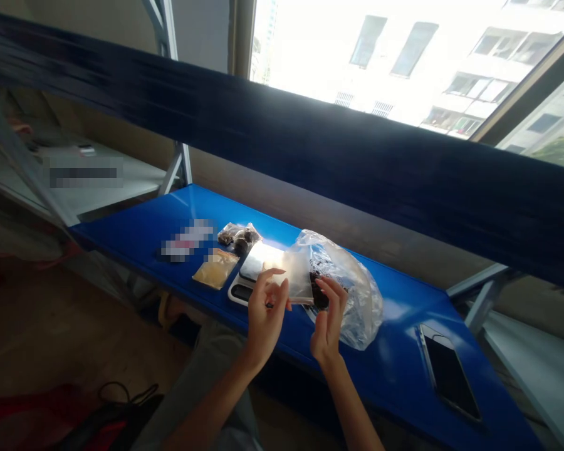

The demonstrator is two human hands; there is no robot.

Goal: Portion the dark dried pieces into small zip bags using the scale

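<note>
Over blue shelf (162, 213) | left hand (267, 308) at clear bag (299, 279), grip unclear | right hand (329, 319) unclenched

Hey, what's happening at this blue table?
A person has the bare left hand and right hand at a small, flat, clear plastic bag; how firmly either grips it is hard to tell. A white scale with a shiny plate sits by the left hand, and a large, crumpled, clear plastic bag lies beyond the right. Left of the scale lies a flat packet with yellowish contents; a black-screened phone lies at the right.
</note>
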